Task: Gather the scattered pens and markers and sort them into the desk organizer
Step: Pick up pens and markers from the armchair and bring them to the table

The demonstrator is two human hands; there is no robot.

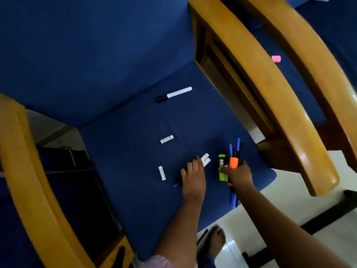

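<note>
My right hand (238, 174) grips a bundle of pens and highlighters: a green highlighter (222, 167), an orange one (233, 162) and several blue and black pens (236, 149). My left hand (193, 174) lies over two white markers (205, 159) on the blue seat cushion (135, 151), its fingers curled round them. A white marker with a black cap (173, 94) lies farther back on the seat. Two short white pieces (166, 139) (161, 173) lie left of my left hand. No desk organizer is in view.
Wooden armrests run along the left (29, 180) and right (270, 84) of the chair. A pink object (275, 59) sits on the neighbouring blue seat. White floor tiles and a bare foot (217, 240) show below the seat's front edge.
</note>
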